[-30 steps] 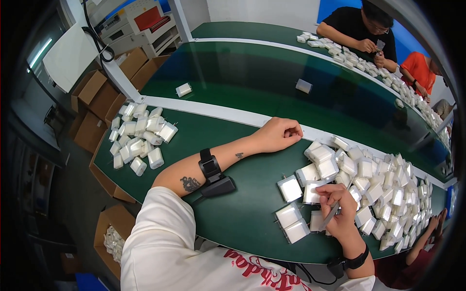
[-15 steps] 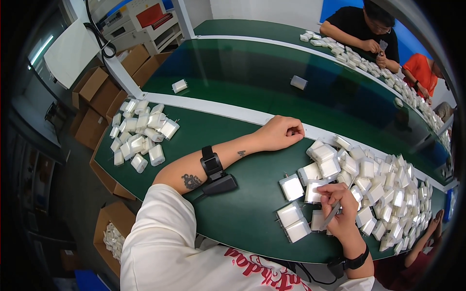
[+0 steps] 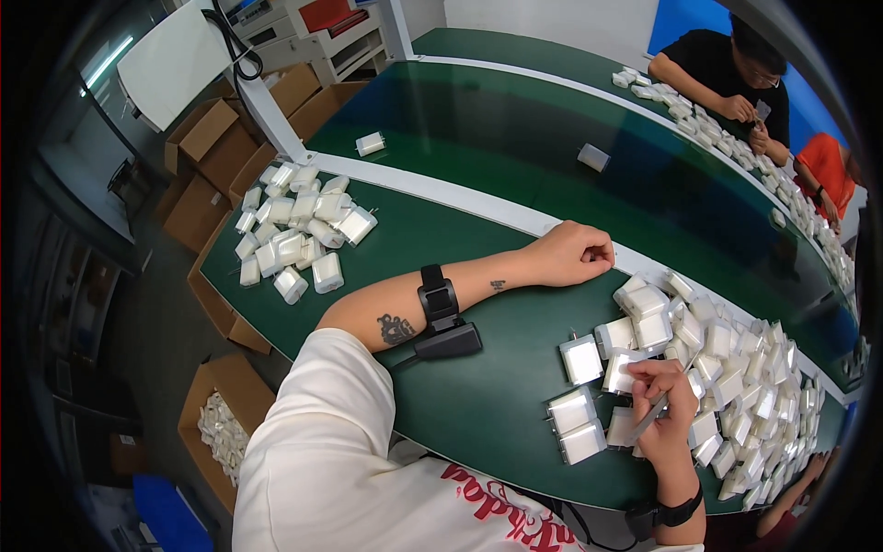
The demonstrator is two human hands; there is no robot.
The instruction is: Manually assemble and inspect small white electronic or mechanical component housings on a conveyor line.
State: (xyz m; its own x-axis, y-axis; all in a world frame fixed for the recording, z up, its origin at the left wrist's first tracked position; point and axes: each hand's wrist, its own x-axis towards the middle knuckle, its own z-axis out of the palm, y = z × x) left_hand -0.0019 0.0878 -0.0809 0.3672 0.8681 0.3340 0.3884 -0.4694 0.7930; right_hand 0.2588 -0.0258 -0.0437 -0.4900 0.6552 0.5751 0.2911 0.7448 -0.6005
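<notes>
On the left of the smooth green tabletop [image 3: 497, 396] lies a loose pile of glossy, white, box-shaped plugs [image 3: 299, 221]. Left hand [image 3: 572, 255]: fingers curled together, at the flat white rail [image 3: 441, 191]. Right hand [image 3: 664, 409]: fingers clamped on a slim grey tool [image 3: 651, 418], at the edge of the plug heap [image 3: 736, 386].

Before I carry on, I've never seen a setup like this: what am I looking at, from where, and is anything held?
No machine here: these are a person's bare hands, seen by a fisheye camera worn on the head, so straight edges bend. On the green table lie a smaller left pile and a larger right pile of white plug-like blocks. The right hand holds a thin grey tool at the larger pile's left edge. The left hand is curled beside the white rail; its palm is hidden.
</notes>
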